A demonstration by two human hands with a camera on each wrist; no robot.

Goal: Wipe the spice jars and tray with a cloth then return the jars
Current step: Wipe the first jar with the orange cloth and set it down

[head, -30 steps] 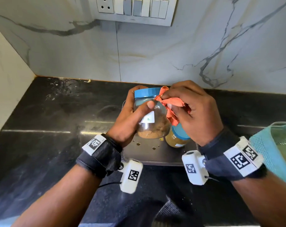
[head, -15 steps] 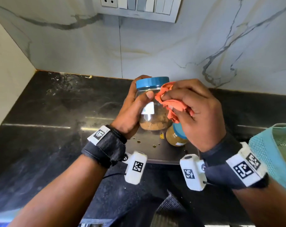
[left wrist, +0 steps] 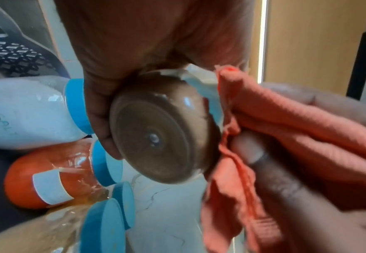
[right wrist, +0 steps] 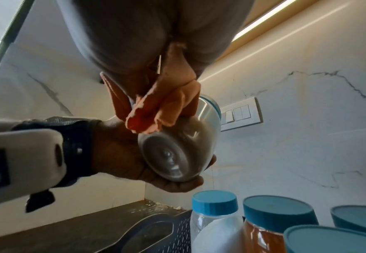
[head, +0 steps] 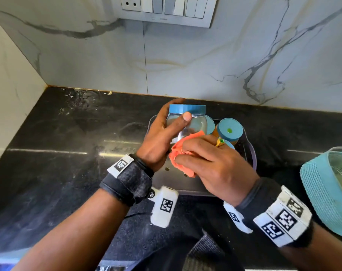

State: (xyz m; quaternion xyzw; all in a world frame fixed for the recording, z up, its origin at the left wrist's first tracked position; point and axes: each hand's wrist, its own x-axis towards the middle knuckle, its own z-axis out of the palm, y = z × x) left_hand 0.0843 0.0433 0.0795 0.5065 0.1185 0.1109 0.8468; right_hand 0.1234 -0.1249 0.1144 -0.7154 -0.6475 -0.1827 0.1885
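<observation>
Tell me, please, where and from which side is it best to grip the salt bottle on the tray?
Probably grip the salt bottle from above, around its narrow neck just under the blue cap. It stands upright with jars packed close on one side, so the top is freest.

Black stone counter (head: 72, 145) — grey tray (head: 252, 153), teal mesh basket (head: 322, 184) on it.

White grey-veined marble backsplash (head: 205, 61) meeting a black polished stone countertop (head: 54, 153), grey switch-and-socket panel (head: 166, 10) sitting high on it, warm strip light (right wrist: 264, 20) glowing overhead.
</observation>
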